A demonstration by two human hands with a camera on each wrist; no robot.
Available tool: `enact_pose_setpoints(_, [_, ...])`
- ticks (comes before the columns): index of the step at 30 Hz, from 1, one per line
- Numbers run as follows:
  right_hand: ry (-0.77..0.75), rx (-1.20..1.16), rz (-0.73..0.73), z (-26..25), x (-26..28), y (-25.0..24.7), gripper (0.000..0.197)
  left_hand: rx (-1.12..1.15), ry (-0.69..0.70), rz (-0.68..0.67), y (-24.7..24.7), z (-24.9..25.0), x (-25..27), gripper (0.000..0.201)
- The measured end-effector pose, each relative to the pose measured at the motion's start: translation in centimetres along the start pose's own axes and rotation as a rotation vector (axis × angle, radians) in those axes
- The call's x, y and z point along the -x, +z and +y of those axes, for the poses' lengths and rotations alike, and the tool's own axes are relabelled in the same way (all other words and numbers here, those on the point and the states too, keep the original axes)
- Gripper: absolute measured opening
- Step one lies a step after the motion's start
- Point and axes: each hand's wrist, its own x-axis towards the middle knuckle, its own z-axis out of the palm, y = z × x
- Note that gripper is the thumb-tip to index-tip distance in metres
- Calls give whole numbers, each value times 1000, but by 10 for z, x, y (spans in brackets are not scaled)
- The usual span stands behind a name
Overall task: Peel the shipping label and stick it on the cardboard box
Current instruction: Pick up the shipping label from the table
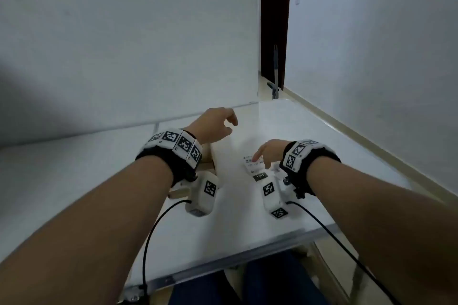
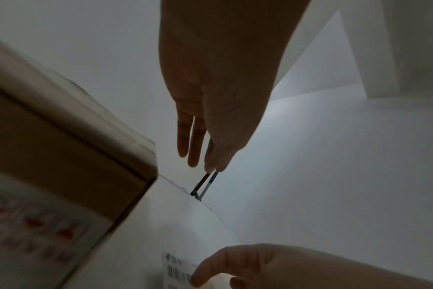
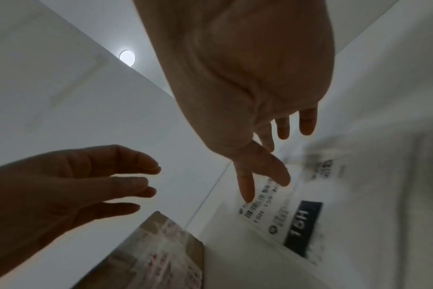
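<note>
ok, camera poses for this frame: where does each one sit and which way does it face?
Head: worn on the head, faces forward and down at the table; both forearms, left hand, right hand.
Left wrist: looks along the open left hand toward the wall; cardboard box beside it.
Right wrist: looks along the right hand, fingers on the shipping label.
Shared: both wrist views show box, label and the other hand.

Dim, even indoor light, round ceiling lamp (image 3: pixel 127 57) glaring at upper left of right wrist view, hands backlit, lower edges smeared, corners stretched.

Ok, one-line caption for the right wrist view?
Right hand fingertips on the shipping label, left hand open above the cardboard box.
</note>
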Motion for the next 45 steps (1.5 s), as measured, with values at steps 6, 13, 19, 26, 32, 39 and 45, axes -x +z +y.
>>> enact_pose_setpoints(6, [-20, 187, 22, -3, 10, 19, 60, 63, -43, -3, 12, 7, 17, 25])
enact_pose_setpoints(13, [42, 19, 112, 3, 0, 23, 50, 134, -41, 43, 16, 2, 30, 24])
enact_pose_setpoints(19, [60, 60, 108, 2, -5, 29, 42, 212, -73, 90, 14, -5, 35, 23])
enact_pose_setpoints(26, [118, 117, 138, -5, -4, 31, 26, 168, -25, 127, 29, -5, 41, 22])
enact_pose_setpoints(32, [183, 108, 130, -12, -10, 40, 25, 115, -11, 125, 36, 0, 45, 22])
enact_pose_setpoints(39, [106, -206, 246, -3, -14, 40, 20, 197, -7, 162, 35, 2, 46, 25])
enact_pose_setpoints(45, [-97, -1064, 376, -26, -8, 14, 15, 400, -77, 369, 15, -8, 43, 26])
